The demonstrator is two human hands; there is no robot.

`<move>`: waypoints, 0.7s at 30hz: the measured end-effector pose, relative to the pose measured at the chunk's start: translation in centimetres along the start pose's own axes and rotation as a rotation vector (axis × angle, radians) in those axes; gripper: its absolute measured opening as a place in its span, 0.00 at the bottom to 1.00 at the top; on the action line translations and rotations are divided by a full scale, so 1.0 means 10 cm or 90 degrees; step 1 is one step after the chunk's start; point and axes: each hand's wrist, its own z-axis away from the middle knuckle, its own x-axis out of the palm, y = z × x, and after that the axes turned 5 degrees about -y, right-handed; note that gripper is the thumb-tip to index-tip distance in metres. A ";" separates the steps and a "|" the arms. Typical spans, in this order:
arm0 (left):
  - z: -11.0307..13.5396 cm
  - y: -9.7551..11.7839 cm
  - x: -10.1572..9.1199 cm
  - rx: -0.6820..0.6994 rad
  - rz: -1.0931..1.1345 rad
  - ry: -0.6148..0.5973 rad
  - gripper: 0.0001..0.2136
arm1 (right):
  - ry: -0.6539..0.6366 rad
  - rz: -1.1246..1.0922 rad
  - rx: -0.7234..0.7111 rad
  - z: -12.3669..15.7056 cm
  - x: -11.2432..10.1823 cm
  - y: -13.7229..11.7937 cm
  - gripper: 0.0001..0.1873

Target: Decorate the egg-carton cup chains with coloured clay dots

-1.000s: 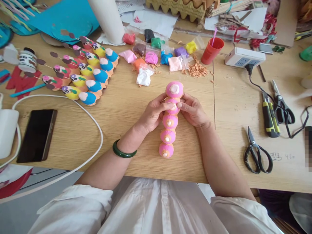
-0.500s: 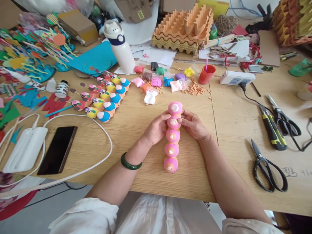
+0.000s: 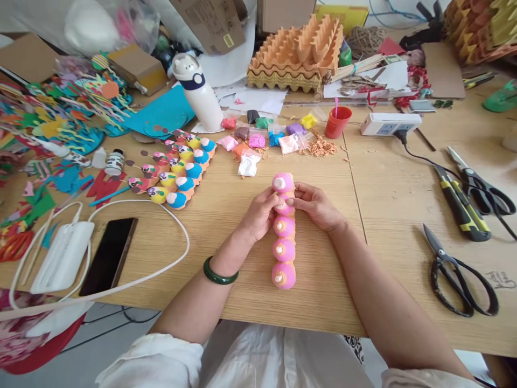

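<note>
A strip of egg carton cups (image 3: 284, 250), coated in pink clay with a white dab on each cup, lies lengthwise in front of me on the wooden table. My left hand (image 3: 263, 211) pinches it from the left near the second cup, its thumb on the white dab there. From the right, my right hand (image 3: 315, 206) grips the same strip at that height, thumb on top. The second cup is partly covered by my fingers. Beyond the strip lie small bags of coloured clay, among them a white one (image 3: 249, 163).
Decorated egg carton strips (image 3: 186, 183) stand to the left. A phone (image 3: 110, 256) and a white power bank (image 3: 62, 257) lie nearer me. Black scissors (image 3: 456, 275), a utility knife (image 3: 462, 207) and a power strip (image 3: 390, 125) are on the right. A red cup (image 3: 338, 123) stands behind.
The view has shifted slightly. My left thumb has come over the second cup's white dab, and the strip's far end has tilted a little to the left.
</note>
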 end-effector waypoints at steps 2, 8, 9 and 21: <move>0.01 0.00 0.00 0.004 -0.014 0.011 0.10 | -0.005 0.002 -0.001 0.00 0.00 0.01 0.23; 0.00 0.01 0.00 -0.002 -0.011 -0.004 0.07 | 0.007 -0.024 -0.006 -0.01 -0.03 0.01 0.22; 0.00 0.01 0.00 -0.012 0.008 -0.014 0.06 | 0.015 -0.033 -0.007 -0.01 -0.03 0.01 0.23; -0.01 -0.06 0.00 0.049 -0.068 -0.005 0.12 | 0.028 -0.040 -0.017 -0.01 0.00 -0.01 0.24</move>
